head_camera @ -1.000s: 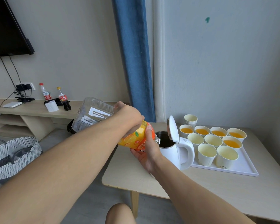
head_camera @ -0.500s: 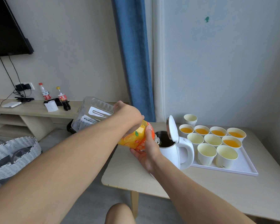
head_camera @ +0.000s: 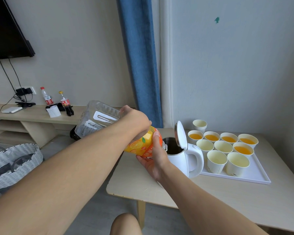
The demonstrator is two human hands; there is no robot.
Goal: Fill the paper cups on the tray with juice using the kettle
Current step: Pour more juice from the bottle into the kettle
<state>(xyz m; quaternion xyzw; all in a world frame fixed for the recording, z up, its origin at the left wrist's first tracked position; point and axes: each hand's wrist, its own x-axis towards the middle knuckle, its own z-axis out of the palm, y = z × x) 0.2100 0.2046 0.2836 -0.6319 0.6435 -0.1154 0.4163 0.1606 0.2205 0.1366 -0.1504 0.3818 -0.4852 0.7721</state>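
both hands hold the tipped juice bottle, left hand over its body, right hand under its neck at the open kettle. on the tray, five paper cups hold juice; four look empty.

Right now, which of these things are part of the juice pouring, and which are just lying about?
In use: clear plastic juice bottle with orange label, both hands on it; white electric kettle, lid open; paper cups on white tray.

Lying about: two red-labelled soda bottles; white woven basket; wall-mounted black television.
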